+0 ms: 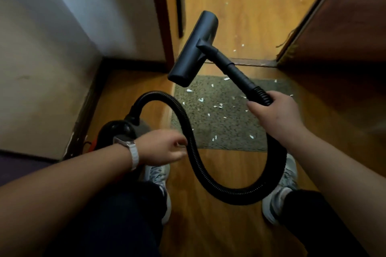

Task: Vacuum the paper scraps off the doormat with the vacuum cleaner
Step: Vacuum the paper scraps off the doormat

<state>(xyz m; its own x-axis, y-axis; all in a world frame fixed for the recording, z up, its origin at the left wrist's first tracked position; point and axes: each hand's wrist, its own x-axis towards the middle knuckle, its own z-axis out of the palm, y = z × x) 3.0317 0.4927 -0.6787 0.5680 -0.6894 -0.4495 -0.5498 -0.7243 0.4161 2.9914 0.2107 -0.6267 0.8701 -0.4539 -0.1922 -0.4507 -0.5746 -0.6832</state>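
Note:
A grey-green doormat (pixel 229 127) lies on the wooden floor before a doorway, strewn with several white paper scraps (pixel 217 106). My right hand (pixel 273 112) grips the black ribbed hose where it meets the wand, holding the wide black nozzle head (pixel 194 50) in the air above the mat's far left corner. The hose (pixel 208 177) loops down past my feet and back up to the black vacuum body (pixel 119 131) on the floor at the left. My left hand (pixel 165 148), with a white watch on the wrist, reaches to the hose beside the vacuum body, fingers loosely curled against it.
A pale wall and dark baseboard (pixel 87 106) close in the left side. A dark wooden door (pixel 338 27) stands open at the right. More scraps (pixel 238 48) lie on the floor beyond the threshold (pixel 250 62). My two sneakers (pixel 279 192) stand just behind the mat.

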